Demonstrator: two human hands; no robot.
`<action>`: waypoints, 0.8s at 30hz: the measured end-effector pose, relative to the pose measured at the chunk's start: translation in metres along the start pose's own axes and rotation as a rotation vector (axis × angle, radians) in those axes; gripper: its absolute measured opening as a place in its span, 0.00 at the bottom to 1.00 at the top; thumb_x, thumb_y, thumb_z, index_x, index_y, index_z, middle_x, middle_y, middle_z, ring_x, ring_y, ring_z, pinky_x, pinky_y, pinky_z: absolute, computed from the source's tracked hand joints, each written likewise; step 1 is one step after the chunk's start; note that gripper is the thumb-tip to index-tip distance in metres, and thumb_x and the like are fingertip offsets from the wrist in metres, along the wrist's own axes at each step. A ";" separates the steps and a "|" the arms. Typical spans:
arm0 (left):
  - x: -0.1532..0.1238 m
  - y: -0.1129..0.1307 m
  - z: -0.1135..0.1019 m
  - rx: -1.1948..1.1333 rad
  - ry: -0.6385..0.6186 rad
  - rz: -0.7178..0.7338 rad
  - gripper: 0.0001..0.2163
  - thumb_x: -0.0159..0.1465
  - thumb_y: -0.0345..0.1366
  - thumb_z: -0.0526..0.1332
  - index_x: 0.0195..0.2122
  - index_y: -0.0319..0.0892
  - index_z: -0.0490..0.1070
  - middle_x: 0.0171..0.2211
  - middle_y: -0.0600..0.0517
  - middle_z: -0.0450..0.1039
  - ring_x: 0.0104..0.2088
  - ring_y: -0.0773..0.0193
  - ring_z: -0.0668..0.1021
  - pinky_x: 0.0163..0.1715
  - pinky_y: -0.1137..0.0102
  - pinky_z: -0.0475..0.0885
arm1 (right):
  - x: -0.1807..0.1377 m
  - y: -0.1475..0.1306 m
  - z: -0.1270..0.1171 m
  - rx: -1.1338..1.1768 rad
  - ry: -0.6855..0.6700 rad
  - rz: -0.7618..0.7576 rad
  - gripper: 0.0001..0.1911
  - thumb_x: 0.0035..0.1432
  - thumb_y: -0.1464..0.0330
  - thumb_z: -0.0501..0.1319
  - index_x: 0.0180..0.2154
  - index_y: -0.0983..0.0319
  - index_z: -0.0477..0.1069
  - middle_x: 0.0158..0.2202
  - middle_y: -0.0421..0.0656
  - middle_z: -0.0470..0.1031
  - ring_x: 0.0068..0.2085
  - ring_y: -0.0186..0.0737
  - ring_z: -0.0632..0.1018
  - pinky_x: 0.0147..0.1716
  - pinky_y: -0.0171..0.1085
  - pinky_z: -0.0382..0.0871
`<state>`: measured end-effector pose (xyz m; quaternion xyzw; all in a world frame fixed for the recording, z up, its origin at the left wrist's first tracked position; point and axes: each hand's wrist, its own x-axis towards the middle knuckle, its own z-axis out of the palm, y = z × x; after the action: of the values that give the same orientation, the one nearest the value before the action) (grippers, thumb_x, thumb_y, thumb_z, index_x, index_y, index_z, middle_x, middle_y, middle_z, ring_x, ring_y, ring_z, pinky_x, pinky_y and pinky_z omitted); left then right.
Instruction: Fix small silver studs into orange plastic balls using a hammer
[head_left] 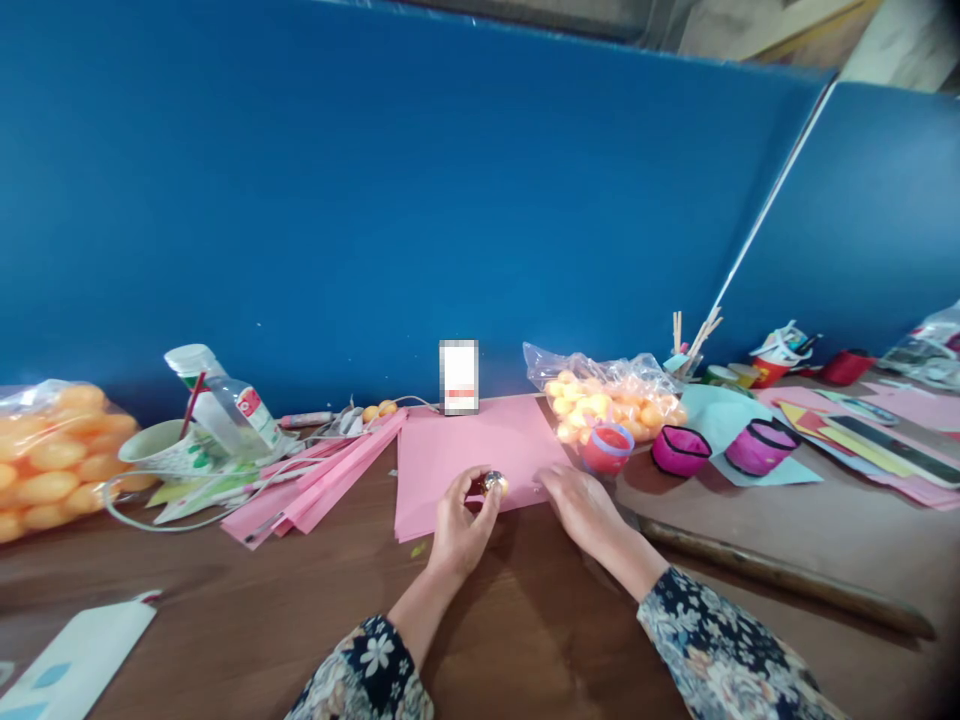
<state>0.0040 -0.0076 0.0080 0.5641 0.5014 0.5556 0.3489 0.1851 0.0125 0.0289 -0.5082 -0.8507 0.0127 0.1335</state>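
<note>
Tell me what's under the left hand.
Pink paper shows around the fingers of the left hand, and brown table beside its wrist. Whatever the hand itself covers cannot be seen.

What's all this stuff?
Panels: two, blue, behind
Table: one, brown, underneath
Ball bags: two, orange, both sides
Bottle: one, clear, left
Cup: one, white, left
Strips: several, pink, left
Sheets: several, pink, centre
Blurred thing: one, white, back
Tub: one, red, right
Pots: two, magenta, right
Pole: one, brown, right
Card: one, white, left
Sticks: several, tan, right
Papers: several, mixed, right
Trinket: one, silver, centre
Left hand: one, bare, holding trinket
Right hand: one, bare, centre
Sleeves: two, floral, front
</note>
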 end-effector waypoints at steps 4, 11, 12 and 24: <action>0.000 0.002 0.000 -0.005 -0.012 0.003 0.13 0.56 0.41 0.58 0.39 0.39 0.69 0.36 0.47 0.74 0.35 0.63 0.76 0.36 0.69 0.71 | -0.001 -0.003 0.002 0.005 -0.021 0.009 0.12 0.60 0.74 0.48 0.35 0.62 0.70 0.33 0.46 0.72 0.35 0.37 0.73 0.35 0.31 0.62; 0.000 0.002 0.000 0.016 -0.007 0.007 0.13 0.56 0.41 0.58 0.39 0.39 0.69 0.36 0.47 0.74 0.35 0.63 0.76 0.36 0.69 0.71 | 0.002 -0.013 -0.001 -0.027 -0.087 0.013 0.13 0.60 0.75 0.47 0.35 0.63 0.69 0.33 0.46 0.71 0.33 0.36 0.71 0.31 0.31 0.60; 0.000 0.002 0.000 0.015 -0.007 0.008 0.13 0.56 0.41 0.59 0.39 0.39 0.69 0.36 0.47 0.74 0.35 0.62 0.76 0.36 0.68 0.71 | 0.002 -0.014 -0.001 -0.031 -0.091 0.012 0.13 0.60 0.75 0.47 0.35 0.63 0.69 0.33 0.46 0.71 0.34 0.36 0.71 0.30 0.31 0.60; 0.003 -0.008 0.001 -0.036 -0.038 -0.023 0.14 0.58 0.41 0.57 0.44 0.40 0.66 0.39 0.47 0.73 0.39 0.62 0.76 0.39 0.68 0.71 | 0.012 -0.029 0.031 0.514 0.180 0.000 0.10 0.57 0.73 0.50 0.36 0.61 0.69 0.32 0.43 0.73 0.33 0.37 0.73 0.33 0.34 0.64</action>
<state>0.0032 -0.0024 0.0008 0.5624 0.4912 0.5496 0.3747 0.1476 0.0127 0.0061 -0.4566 -0.8044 0.1828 0.3331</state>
